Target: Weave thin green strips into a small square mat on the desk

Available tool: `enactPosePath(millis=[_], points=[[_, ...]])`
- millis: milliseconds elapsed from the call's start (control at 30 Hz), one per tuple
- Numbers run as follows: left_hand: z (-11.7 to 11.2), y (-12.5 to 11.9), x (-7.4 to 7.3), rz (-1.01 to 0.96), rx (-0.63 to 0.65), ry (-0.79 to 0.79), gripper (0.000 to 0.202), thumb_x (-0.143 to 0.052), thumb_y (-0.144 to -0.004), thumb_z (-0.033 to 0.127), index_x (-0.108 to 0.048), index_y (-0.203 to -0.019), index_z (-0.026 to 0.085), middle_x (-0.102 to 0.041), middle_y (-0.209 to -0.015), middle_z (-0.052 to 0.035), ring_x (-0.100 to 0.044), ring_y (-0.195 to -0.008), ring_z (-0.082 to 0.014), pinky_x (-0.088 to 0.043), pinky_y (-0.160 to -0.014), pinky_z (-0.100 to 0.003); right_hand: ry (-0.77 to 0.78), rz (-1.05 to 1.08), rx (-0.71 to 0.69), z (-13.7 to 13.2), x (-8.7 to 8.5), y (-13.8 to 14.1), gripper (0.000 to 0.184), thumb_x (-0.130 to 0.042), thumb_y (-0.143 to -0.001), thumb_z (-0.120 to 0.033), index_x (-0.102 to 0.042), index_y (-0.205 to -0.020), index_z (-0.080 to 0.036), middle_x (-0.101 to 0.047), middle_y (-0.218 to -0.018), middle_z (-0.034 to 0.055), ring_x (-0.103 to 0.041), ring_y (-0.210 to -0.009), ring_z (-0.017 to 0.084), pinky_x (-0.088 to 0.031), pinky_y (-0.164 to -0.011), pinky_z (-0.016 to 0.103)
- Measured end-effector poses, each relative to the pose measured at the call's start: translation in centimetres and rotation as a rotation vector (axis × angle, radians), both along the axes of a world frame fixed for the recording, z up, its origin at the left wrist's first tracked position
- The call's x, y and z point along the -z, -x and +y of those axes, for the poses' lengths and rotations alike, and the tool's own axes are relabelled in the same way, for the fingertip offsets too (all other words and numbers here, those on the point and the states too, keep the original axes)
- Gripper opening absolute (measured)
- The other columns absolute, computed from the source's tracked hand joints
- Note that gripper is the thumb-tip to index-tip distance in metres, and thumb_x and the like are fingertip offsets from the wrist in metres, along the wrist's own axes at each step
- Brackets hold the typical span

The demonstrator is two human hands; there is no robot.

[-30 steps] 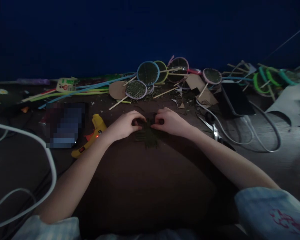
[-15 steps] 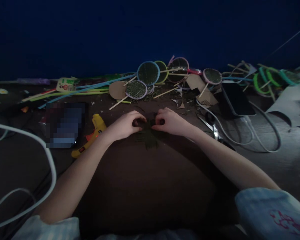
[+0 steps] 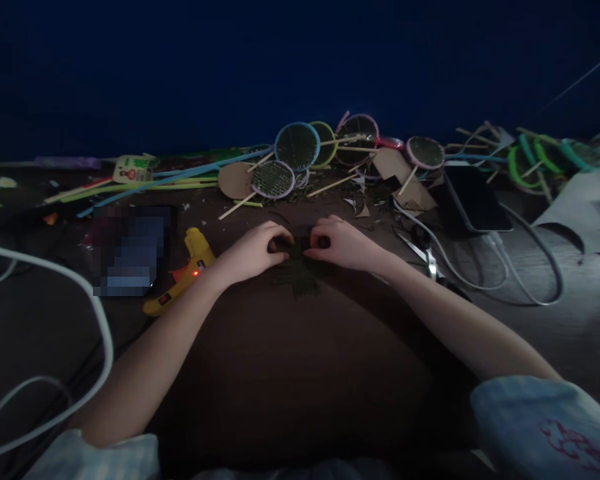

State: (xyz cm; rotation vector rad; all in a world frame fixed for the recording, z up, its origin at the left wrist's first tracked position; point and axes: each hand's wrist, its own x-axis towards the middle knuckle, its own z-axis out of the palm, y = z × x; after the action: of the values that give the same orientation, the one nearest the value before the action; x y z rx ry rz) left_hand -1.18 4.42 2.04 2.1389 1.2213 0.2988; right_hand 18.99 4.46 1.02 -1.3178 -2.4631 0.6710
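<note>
My left hand [image 3: 253, 252] and my right hand [image 3: 341, 243] meet at the middle of a dark table, both with fingers curled in a pinch. Between and just below them lies a dark green woven leaf piece [image 3: 300, 275], which both hands grip at its upper edge. Loose strips stick out from its sides. The light is dim, so the fingertips are hard to make out.
A yellow glue gun [image 3: 185, 273] lies left of my left hand, beside a blurred dark phone [image 3: 130, 250]. Several small round woven fans on sticks [image 3: 295, 157] crowd the back. Scissors [image 3: 427, 257], white cables [image 3: 530, 267] and a dark tablet [image 3: 473, 197] lie right. A thick white cable [image 3: 95, 313] loops at left.
Almost nothing differs. The fingers of both hands shift slightly on the green woven piece, which stays in place.
</note>
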Motion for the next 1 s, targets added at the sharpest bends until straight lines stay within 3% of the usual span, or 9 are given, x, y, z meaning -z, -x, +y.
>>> enactPosePath(millis=[333,833,1000], points=[[0.0,-0.19,0.1,0.012,-0.006,0.007,0.019,-0.059,-0.071,0.018,-0.058,-0.09,0.018,-0.053,-0.097,-0.0019,-0.05,-0.069,-0.0108,-0.041,-0.067,-0.025,-0.029,-0.068,0.11,-0.46,0.19,0.84,0.02,-0.063,-0.071,-0.036,-0.059,-0.069,-0.017,-0.053,-0.072,0.0021,-0.043,-0.075,0.016,-0.032,-0.069,0.028],[-0.04,-0.6,-0.16,0.041,-0.009,-0.016,0.018,-0.059,-0.071,0.018,-0.057,-0.088,0.018,-0.052,-0.092,-0.0016,-0.049,-0.068,-0.0111,-0.04,-0.065,-0.026,-0.036,-0.057,0.109,-0.46,0.36,0.8,0.02,-0.062,-0.072,-0.037,-0.058,-0.069,-0.017,-0.052,-0.071,0.0015,-0.043,-0.074,0.015,-0.032,-0.07,0.028],[-0.01,-0.56,-0.09,0.02,0.0,-0.015,0.017,-0.059,-0.071,0.017,-0.057,-0.087,0.018,-0.051,-0.092,-0.0016,-0.05,-0.069,-0.0117,-0.04,-0.065,-0.026,-0.066,0.056,0.062,-0.23,-0.38,0.43,0.012,-0.06,-0.074,-0.028,-0.058,-0.073,-0.016,-0.052,-0.069,0.0009,-0.044,-0.071,0.014,-0.034,-0.068,0.026]])
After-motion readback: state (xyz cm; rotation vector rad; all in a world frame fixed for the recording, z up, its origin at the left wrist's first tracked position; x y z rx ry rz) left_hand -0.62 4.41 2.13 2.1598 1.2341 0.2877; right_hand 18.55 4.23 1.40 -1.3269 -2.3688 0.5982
